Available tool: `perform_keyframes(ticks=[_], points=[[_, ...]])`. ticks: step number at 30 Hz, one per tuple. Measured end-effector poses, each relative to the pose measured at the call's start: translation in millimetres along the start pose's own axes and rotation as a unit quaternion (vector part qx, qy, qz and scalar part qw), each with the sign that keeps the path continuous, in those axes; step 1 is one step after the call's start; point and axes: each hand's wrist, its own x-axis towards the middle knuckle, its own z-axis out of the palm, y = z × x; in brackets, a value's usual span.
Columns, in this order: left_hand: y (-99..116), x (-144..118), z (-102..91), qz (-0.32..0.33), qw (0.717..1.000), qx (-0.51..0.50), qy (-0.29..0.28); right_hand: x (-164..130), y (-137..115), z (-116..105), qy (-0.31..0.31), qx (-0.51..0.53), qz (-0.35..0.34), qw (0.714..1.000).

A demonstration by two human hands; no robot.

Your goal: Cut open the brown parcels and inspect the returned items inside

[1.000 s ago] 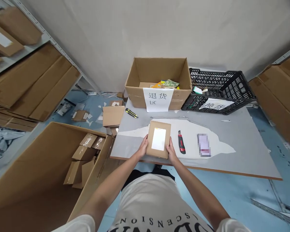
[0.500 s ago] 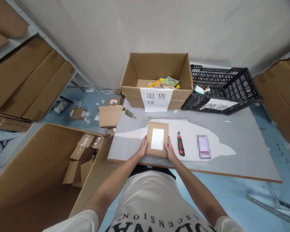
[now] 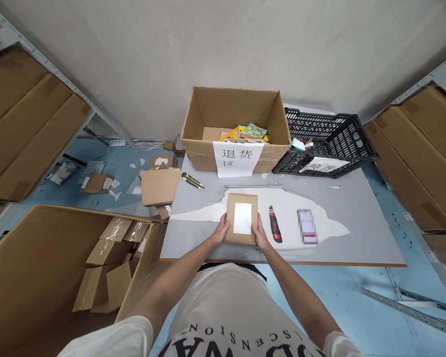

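On my feed both hands are on one small brown carton [image 3: 242, 238], at the near edge of the table [image 3: 371, 238], in front of the body. Left hand [image 3: 220, 230] grips its left side, right hand [image 3: 259, 232] its right side, fingers wrapped on the lower part; undersides hidden from me. White label [image 3: 242, 217] faces up. Can't tell if the carton rests on the tabletop or is held just above. Right of it I've got a red-black cutter [image 3: 275, 224], near the right hand, then a pixelated flat item [image 3: 307, 226]. Yellow-black cutter [image 3: 193, 181] lies at the table's left side. Behind: large open box [image 3: 198, 157] with a paper sign [image 3: 238, 158] on its front and colourful packets inside; black mesh crate [image 3: 321, 124] just beside it, right. Lower left, I see a big open carton bin [image 3: 52, 238] with small boxes [image 3: 103, 252] inside.
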Motion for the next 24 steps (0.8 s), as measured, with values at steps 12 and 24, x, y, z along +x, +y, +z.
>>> perform_keyframes(ticks=[12,24], points=[[10,4,-9.9,-0.021,0.999,0.039,-0.018,1,-3,-1,0.025,-0.053,0.017,0.998],[55,75,-43.7,-0.015,0.999,0.042,0.027,-62,20,-5,0.112,0.116,0.105,0.981]])
